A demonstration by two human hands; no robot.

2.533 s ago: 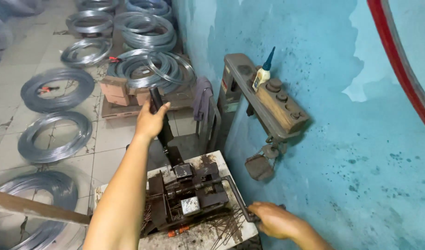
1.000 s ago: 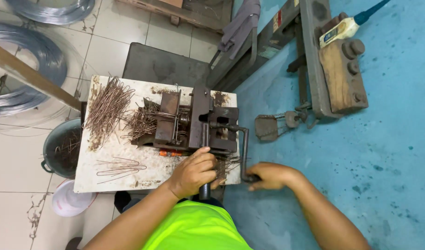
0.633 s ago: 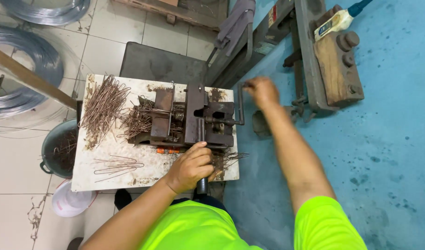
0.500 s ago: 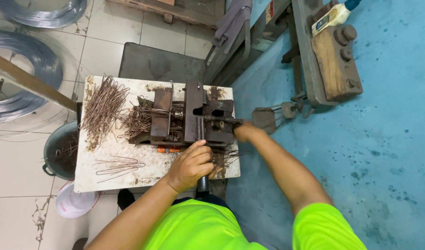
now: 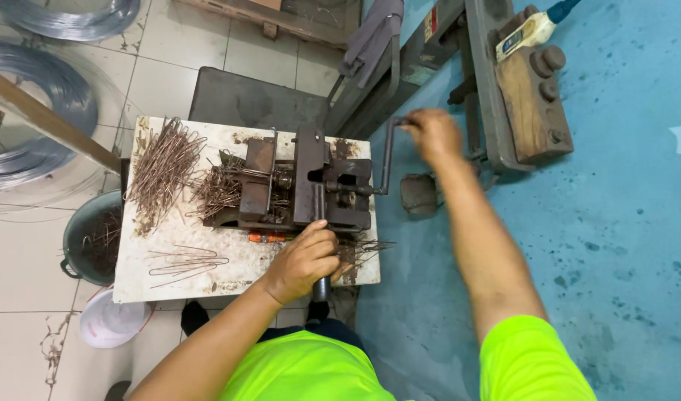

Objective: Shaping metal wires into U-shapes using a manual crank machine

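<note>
Small work table (image 5: 169, 278) at frame centre, bending machine (image 5: 303, 186) on its right half. Heap of bent wire pieces (image 5: 162, 171) on table's upper left. Left hand (image 5: 305, 260) below the machine, gripping a lever; right hand (image 5: 431, 134) right of it, on crank handle (image 5: 388, 152). Bucket (image 5: 88, 238) left of table; wire coils (image 5: 36, 126) upper left.

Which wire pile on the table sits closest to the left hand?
The few long bent wires lying flat just beside the left hand; the big heap sits farther back.

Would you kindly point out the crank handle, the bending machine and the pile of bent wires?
crank handle (image 5: 388, 152), head view, its upright bar.
bending machine (image 5: 309, 174), head view, its central block.
pile of bent wires (image 5: 162, 167), head view, its middle.
</note>
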